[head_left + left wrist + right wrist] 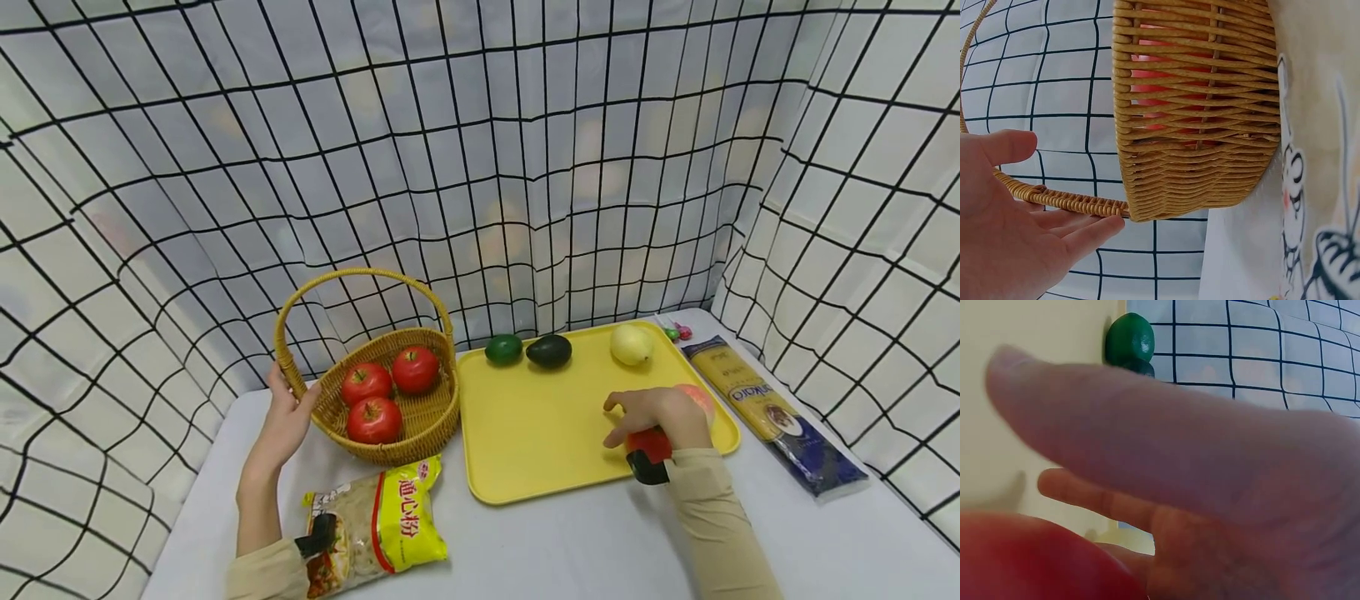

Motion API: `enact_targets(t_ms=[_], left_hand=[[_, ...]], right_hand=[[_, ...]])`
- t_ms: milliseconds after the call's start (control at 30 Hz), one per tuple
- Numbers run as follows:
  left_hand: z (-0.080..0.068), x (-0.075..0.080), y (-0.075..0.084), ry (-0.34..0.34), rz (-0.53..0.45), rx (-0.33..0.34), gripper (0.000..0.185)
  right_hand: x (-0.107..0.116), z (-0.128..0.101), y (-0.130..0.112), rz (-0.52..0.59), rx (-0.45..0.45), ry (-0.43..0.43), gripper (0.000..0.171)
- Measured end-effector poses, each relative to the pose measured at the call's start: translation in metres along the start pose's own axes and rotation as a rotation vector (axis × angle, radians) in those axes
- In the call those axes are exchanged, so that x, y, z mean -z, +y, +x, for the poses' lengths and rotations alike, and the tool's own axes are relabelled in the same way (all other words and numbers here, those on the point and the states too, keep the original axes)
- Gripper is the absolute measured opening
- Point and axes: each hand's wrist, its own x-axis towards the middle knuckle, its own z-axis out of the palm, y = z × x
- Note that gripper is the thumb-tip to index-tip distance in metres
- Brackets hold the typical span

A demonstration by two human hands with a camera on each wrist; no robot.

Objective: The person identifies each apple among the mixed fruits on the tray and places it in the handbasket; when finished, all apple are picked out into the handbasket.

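At the upright handle of a wicker basket point(420, 442), my left hand point(288, 417) lies with straight fingers touching the handle and the thumb held apart. In the left wrist view the fingers point(1094, 237) run along behind the handle point(1072, 201). Red apples point(375, 420) sit inside the basket. My right hand point(656, 414) is over the right part of a yellow tray point(532, 450), thumb and fingers spread apart. Close by it, a red apple point(651, 446) is partly hidden beneath the wrist. The right wrist view shows this apple point(1041, 562) beside the fingers.
Two dark green avocados point(549, 352) and a pale yellow lemon point(632, 345) lie along the tray's far side. A pinkish fruit point(699, 400) is partly covered by the right hand. A pasta packet point(772, 417) lies right; a yellow noodle bag point(382, 525) lies in front of the basket.
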Motion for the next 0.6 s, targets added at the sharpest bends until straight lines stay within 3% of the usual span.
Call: enact_targets(t_ms=[300, 600], left_hand=[[-0.0022, 0.0002, -0.0034, 0.000, 0.011, 0.017, 0.088], [0.0010, 0.0014, -0.0003, 0.007, 0.008, 0.008, 0.089]], right_hand=[[-0.0021, -0.0011, -0.0036, -0.055, 0.021, -0.042, 0.060], [-0.0021, -0.0046, -0.0038, -0.081, 0.042, -0.011, 0.034]])
